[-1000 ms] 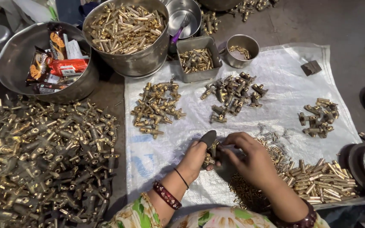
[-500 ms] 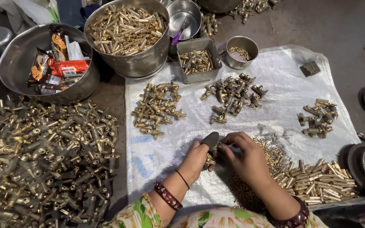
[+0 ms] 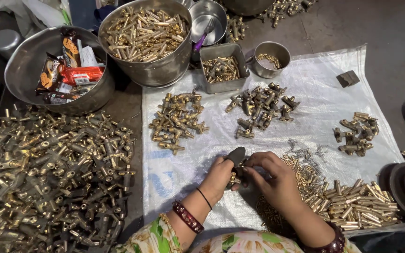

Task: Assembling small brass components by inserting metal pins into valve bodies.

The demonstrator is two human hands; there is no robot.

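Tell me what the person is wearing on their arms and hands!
The left hand is bare, with a thin black band at the wrist and a wide dark red bangle with pale dots behind it. The right hand is bare too, with a dark red bangle on that forearm. A green and yellow flowered sleeve shows at the left elbow.

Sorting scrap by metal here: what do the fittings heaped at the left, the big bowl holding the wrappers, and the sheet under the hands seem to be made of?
Fittings heap: probably brass, yellow-gold, dull tarnished shine. Big bowl: likely steel, grey, smooth brushed sheen. Sheet: looks like woven plastic sacking, white, creased, faintly glossy.
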